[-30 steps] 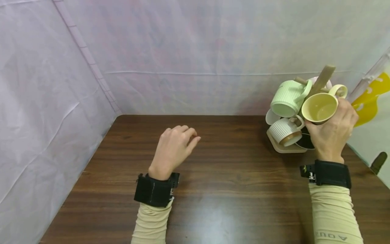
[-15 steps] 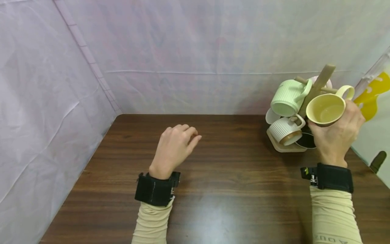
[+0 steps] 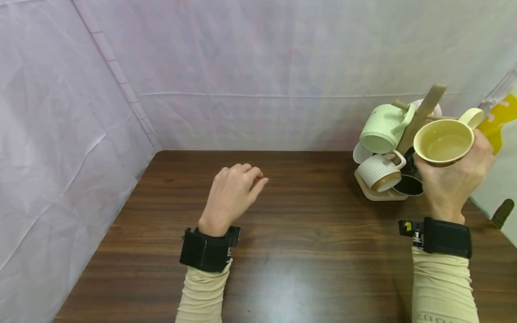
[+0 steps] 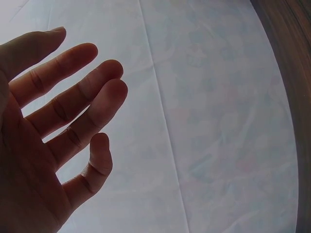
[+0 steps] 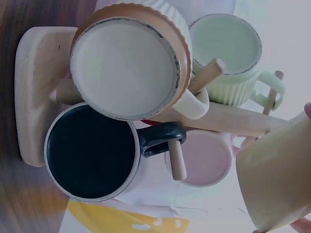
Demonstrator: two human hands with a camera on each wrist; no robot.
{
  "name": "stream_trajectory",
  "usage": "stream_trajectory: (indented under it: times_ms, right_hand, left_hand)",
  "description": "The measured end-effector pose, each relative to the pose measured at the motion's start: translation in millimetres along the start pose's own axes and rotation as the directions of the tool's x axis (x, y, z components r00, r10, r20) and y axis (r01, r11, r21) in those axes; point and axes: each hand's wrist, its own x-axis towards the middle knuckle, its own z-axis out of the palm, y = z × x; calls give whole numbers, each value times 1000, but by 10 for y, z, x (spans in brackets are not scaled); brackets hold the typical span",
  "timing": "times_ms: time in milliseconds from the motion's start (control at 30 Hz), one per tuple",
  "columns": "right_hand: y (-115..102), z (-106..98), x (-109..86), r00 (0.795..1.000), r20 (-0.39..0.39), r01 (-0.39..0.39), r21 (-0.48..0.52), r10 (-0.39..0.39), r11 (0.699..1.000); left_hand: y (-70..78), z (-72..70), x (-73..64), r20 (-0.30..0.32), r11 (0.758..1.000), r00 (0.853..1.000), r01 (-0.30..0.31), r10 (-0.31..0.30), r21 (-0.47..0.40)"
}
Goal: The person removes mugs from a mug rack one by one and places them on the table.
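My right hand grips a yellow mug around its body, with the mug's mouth toward the head camera and its handle at the upper right. The mug is off the wooden mug rack, just right of it. On the rack hang a light green mug, a white ribbed mug with a brown rim, a dark-lined mug and a pink mug. My left hand hovers over the table, fingers loosely bent and holding nothing; its palm faces the left wrist camera.
The brown wooden table spreads beneath both hands. Pale cloth hangs behind and on the left. A yellow patterned piece is at the right, beyond the right hand. A dark object stands by the right edge.
My right hand has carried the yellow mug to the right, away from the rack post, and its handle is now apart from the peg. The left hand has barely moved.
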Motion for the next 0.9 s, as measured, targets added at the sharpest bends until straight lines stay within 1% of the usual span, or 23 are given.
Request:
stream_trajectory:
  times_ms: [133,333,433,533,700,800,900]
  right_hand:
    - [-89,-16,0,1000,5,-9,27,9,1000]
    - [-30,-3,-8,1000,-24,-18,47,19,999]
    - [-17,-13,4,998,-50,-24,89,28,996]
    - [-68,-39,17,997,-69,-30,131,40,991]
    - [-231,-89,42,995,-76,-53,212,71,976]
    - [-313,-121,54,993,-65,-77,262,97,962]
    - [-346,-147,54,993,-45,-93,301,112,949]
  left_hand:
    - [-5,-11,-1,0,1000,1000,4,-4,-3]
    - [-8,-11,4,1,1000,1000,1,-1,4]
    - [-5,-10,8,3,1000,1000,3,-3,3]
    - [-5,-10,13,3,1000,1000,2,-2,0]
    - [-4,-7,20,-2,1000,1000,-5,5,7]
    - [-1,-3,21,-2,1000,1000,-8,8,6]
    - [1,2,19,-2,1000,1000,-8,8,1]
